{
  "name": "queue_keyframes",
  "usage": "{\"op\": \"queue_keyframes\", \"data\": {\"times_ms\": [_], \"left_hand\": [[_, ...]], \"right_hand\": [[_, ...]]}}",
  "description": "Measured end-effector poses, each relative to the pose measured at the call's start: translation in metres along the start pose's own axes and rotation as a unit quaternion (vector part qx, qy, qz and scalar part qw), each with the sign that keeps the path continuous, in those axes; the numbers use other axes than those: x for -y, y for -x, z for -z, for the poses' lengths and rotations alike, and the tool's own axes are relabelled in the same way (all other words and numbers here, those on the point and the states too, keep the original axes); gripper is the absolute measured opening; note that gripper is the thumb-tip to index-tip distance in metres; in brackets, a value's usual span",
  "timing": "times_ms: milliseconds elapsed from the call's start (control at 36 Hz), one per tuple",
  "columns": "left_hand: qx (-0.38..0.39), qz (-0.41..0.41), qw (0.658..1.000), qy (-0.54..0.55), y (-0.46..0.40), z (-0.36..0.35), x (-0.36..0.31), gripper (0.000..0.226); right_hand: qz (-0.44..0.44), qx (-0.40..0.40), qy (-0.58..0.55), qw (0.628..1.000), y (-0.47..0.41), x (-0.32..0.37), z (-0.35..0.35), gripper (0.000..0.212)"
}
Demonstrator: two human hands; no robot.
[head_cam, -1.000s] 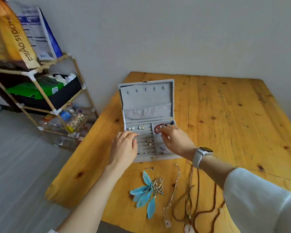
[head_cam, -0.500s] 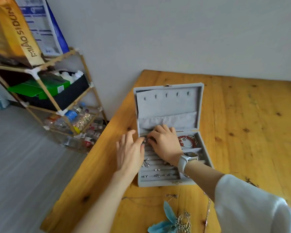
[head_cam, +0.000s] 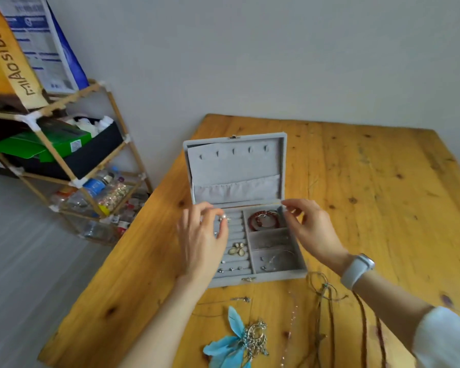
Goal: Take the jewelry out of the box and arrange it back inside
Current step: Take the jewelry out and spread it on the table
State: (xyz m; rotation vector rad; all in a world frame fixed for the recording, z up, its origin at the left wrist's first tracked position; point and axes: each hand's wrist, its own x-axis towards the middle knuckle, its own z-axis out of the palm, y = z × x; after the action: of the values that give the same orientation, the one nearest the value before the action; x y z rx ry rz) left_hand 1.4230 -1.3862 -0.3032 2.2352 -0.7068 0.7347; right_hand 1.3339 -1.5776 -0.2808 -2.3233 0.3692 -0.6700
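Grey felt lines the jewelry box (head_cam: 237, 166), which stands open in the middle of the frame on the wooden table (head_cam: 369, 195), its lid tipped back toward the wall. Judging by how things lie, the task is partway through the putting-back stage. The ring rows on the left side of the tray already carry several small pieces, a pale flower-shaped brooch (head_cam: 237, 248) among them. A red bead bracelet (head_cam: 264, 220) sits in the upper right compartment, and something thin and silvery shows in the lower right one (too faint to name).

Still outside, along the bottom of the frame, lie a blue feather ornament (head_cam: 230, 346), a thin chain (head_cam: 290, 328) and some dark cord necklaces (head_cam: 361, 328), so a good share appears left to do.

The left hand (head_cam: 201, 240) hovers over the upper left of the ring rows, its fingertips pinching a small silvery piece, likely a ring (head_cam: 224, 218), just above the top row. The right hand (head_cam: 310, 227), a white watch (head_cam: 356, 270) on its wrist, is at the upper right corner of the tray beside the bracelet. Its thumb and forefinger pinch something small and grey there, though I cannot tell what.
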Motion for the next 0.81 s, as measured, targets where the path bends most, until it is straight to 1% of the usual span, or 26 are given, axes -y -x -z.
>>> {"op": "queue_keyframes", "data": {"times_ms": [56, 111, 167, 222, 278, 361, 444, 556, 667, 806], "left_hand": [[0.022, -0.013, 0.997, 0.069, 0.003, -0.008, -0.025, 0.016], [0.058, -0.019, 0.991, 0.121, 0.006, -0.020, -0.052, 0.016], [0.085, -0.019, 0.985, 0.146, 0.007, -0.036, -0.079, 0.016], [0.112, -0.006, 0.982, 0.152, 0.005, -0.054, -0.105, 0.013], [0.150, 0.001, 0.979, 0.141, 0.003, -0.072, -0.127, 0.008], [0.224, -0.012, 0.969, 0.101, -0.002, -0.097, -0.153, 0.009], [0.259, -0.033, 0.964, 0.050, -0.006, -0.116, -0.169, 0.013], [0.270, -0.040, 0.962, 0.009, -0.007, -0.136, -0.176, 0.015], [0.273, -0.044, 0.961, -0.026, -0.009, -0.144, -0.171, 0.018], [0.277, -0.066, 0.957, -0.047, -0.010, -0.142, -0.163, 0.020]], "right_hand": [[-0.042, -0.016, -0.003, 0.999, 0.008, -0.020, 0.018, 0.015], [-0.085, -0.019, -0.011, 0.996, 0.016, -0.041, 0.035, 0.010], [-0.131, -0.014, -0.017, 0.991, 0.022, -0.062, 0.052, 0.008], [-0.153, -0.015, -0.010, 0.988, 0.027, -0.080, 0.067, 0.008], [-0.157, -0.023, 0.009, 0.987, 0.029, -0.095, 0.079, 0.007], [-0.168, -0.031, 0.033, 0.985, 0.029, -0.111, 0.089, 0.008], [-0.176, -0.040, 0.055, 0.982, 0.026, -0.123, 0.087, 0.008], [-0.148, -0.055, 0.095, 0.983, 0.020, -0.129, 0.073, 0.010], [-0.128, -0.053, 0.142, 0.980, 0.014, -0.129, 0.062, 0.014], [-0.116, -0.052, 0.145, 0.981, 0.010, -0.128, 0.057, 0.014]]}}
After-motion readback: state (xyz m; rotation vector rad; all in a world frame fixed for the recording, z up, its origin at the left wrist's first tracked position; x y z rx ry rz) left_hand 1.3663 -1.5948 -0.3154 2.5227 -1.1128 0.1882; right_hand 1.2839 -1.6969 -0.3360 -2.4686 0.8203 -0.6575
